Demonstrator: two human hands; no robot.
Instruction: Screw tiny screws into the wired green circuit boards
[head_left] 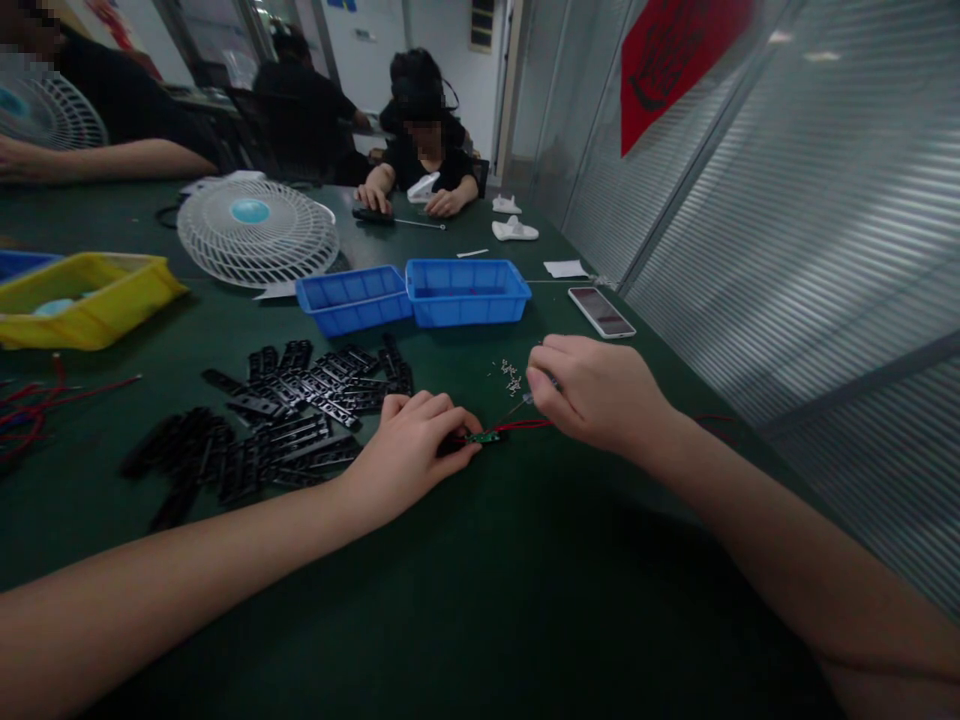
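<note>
Near the middle of the green table, my left hand [416, 440] pinches a small green circuit board [486, 437] between thumb and fingers. Red wires [529, 424] run from the board to the right, passing below my right hand [589, 385]. That hand is closed around a screwdriver [523, 403], whose thin shaft slants down toward the board. Small screws [511, 376] lie scattered just behind the board. Many black plastic strips [300, 400] are heaped to the left of my left hand.
Two blue bins [469, 293] [356, 300] stand behind the strips. A yellow bin [97, 300] and red wires [45, 405] are at left. Farther back are a white fan grille [259, 230] and a person [427, 150] handling a white part. A phone [602, 312] lies at right.
</note>
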